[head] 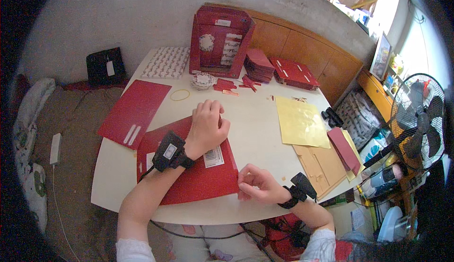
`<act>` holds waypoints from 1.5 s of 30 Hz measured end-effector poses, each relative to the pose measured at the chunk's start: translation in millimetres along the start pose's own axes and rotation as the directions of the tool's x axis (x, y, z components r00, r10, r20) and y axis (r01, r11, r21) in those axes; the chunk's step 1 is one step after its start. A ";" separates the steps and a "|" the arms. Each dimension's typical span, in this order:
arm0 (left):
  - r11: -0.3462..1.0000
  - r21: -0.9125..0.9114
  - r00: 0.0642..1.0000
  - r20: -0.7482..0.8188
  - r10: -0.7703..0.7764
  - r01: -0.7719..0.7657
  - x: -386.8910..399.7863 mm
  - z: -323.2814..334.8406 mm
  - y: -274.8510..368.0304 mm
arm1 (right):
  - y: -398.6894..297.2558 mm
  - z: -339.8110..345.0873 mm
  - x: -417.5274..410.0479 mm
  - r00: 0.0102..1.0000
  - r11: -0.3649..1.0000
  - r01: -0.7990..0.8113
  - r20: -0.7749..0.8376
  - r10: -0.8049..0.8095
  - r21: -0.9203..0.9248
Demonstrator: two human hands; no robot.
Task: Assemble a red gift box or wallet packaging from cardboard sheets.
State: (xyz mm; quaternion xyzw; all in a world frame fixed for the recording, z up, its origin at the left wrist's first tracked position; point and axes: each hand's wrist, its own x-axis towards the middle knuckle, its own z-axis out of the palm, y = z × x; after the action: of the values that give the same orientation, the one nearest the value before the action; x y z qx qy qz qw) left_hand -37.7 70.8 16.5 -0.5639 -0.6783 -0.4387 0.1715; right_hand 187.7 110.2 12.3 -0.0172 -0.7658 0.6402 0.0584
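Observation:
In front of me a red cardboard piece (198, 187) with a white barcode label (214, 157) lies on the white table, slightly raised along its right side. My left hand (207, 129) reaches across it and grips its far right corner between thumb and curled fingers. At the near right corner, the bent fingers and thumb of my right hand (260, 184) touch the edge; whether they pinch it is unclear. Both wrists wear black straps with small devices. Another red cardboard sheet (136, 111) with two white strips lies to the left, partly against the first piece.
An upright red display box (221, 42) stands at the back, beside a white patterned sheet (166, 62), red card stacks (259, 65) and a round paper stack (203, 80). A yellow rubber band (180, 95) lies nearer. Yellow paper (301, 122) overlaps brown cardboard (321, 166). A fan (420, 120) stands right.

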 end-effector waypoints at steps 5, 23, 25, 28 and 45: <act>1.000 0.005 1.000 -0.010 0.003 -0.003 -1.3 -0.1 0.9 | -0.3 -0.5 -0.5 1.000 0.999 0.025 0.001 -0.026 0.040; 0.997 0.076 1.000 0.009 0.005 -0.005 -7.5 7.1 1.1 | 1.8 20.5 3.9 0.966 0.769 -0.030 -0.217 -0.142 -0.639; 0.997 0.076 1.000 0.015 0.004 -0.005 -8.1 8.6 1.8 | 4.4 19.6 3.8 0.969 0.737 -0.022 -0.197 -0.151 -0.675; 0.995 0.099 0.999 0.041 -0.009 0.005 -9.0 9.1 3.8 | 8.4 19.2 3.9 0.974 0.708 -0.009 -0.166 -0.152 -0.706; 0.971 0.239 0.945 0.318 -0.078 0.000 -23.6 28.7 -2.5 | -1.6 16.4 6.3 0.992 0.793 -0.128 -0.090 0.093 -0.596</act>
State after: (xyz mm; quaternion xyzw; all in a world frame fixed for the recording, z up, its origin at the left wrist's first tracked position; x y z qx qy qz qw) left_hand -25.3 79.0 -17.7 -0.5904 -0.7557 -0.2593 0.1144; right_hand 179.6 94.5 11.4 -0.0972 -0.9247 0.3664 0.0338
